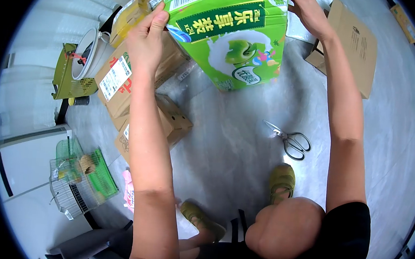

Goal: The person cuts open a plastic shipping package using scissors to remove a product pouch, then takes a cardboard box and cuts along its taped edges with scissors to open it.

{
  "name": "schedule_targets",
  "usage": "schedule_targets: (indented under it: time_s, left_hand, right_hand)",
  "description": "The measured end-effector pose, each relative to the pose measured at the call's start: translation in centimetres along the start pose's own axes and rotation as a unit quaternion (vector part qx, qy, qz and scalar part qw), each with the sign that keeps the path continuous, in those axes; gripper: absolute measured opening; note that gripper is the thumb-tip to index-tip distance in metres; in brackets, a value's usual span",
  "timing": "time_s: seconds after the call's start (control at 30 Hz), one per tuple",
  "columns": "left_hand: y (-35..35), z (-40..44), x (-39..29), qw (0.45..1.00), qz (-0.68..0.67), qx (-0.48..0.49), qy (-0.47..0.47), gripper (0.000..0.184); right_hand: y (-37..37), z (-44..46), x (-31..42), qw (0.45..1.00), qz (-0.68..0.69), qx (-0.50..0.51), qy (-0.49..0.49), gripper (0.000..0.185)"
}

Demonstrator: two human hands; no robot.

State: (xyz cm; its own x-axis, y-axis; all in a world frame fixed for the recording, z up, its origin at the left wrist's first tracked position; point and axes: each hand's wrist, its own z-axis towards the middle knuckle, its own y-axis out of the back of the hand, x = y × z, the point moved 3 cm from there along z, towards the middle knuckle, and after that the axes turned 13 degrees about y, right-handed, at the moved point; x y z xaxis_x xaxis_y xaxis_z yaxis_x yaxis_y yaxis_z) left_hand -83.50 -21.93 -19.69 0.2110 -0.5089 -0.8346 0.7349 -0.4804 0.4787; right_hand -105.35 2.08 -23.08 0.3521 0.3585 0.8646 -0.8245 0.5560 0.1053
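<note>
A bright green drink carton (208,52) with an apple picture and upside-down lettering is between my hands at the top of the view. My left hand (149,36) is closed on its left edge, thumb near the upper corner. At the opposite side, my right hand (312,14) grips the carton's right edge; some of its fingers are hidden. Metal scissors (288,139) lie on the grey floor below the carton, blades slightly apart. Just behind my left forearm are stacked brown cardboard boxes (169,119), one with a white shipping label (115,79).
An opened cardboard box (355,48) stands at the upper right. Along the left are a yellow package (128,18), a white bucket (96,52), an olive basket (73,84) and a wire birdcage (76,187). My shoes (282,180) are on the floor below.
</note>
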Motion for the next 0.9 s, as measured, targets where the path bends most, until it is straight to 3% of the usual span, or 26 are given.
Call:
schedule_targets:
  time_s: [0.1,0.23,0.37,0.47,0.5,0.6,0.9]
  left_hand:
    - [-0.1,0.9,0.3,1.0,0.002,0.004,0.006,0.039]
    - [-0.3,1.6,-0.1,0.999,0.034,0.008,0.008,0.039]
    - [-0.1,2.9,0.5,0.996,0.081,0.008,0.041,0.037]
    - [-0.5,0.9,-3.7,0.986,0.138,-0.017,0.094,0.024]
    - [-0.5,-0.5,-3.6,0.986,0.152,-0.053,-0.035,0.032]
    - [-0.7,3.4,0.6,0.998,-0.014,0.059,0.018,0.034]
    - [-0.8,4.4,2.1,0.997,-0.037,0.064,0.032,0.035]
  right_hand:
    - [0.1,0.5,-0.3,0.999,-0.003,0.007,0.037,0.063]
    - [1.4,1.5,-2.2,0.997,-0.07,0.022,-0.005,0.052]
    - [0.9,1.9,-2.5,0.999,-0.026,-0.012,0.015,0.05]
    - [0.5,2.1,-2.4,0.999,0.011,-0.023,0.022,0.052]
    - [0.5,2.1,-2.6,0.999,0.022,-0.015,0.021,0.054]
    - [0.4,2.2,-2.7,0.999,0.017,-0.011,0.032,0.056]
    - [-0.1,2.1,-2.2,0.999,0.002,-0.029,0.033,0.055]
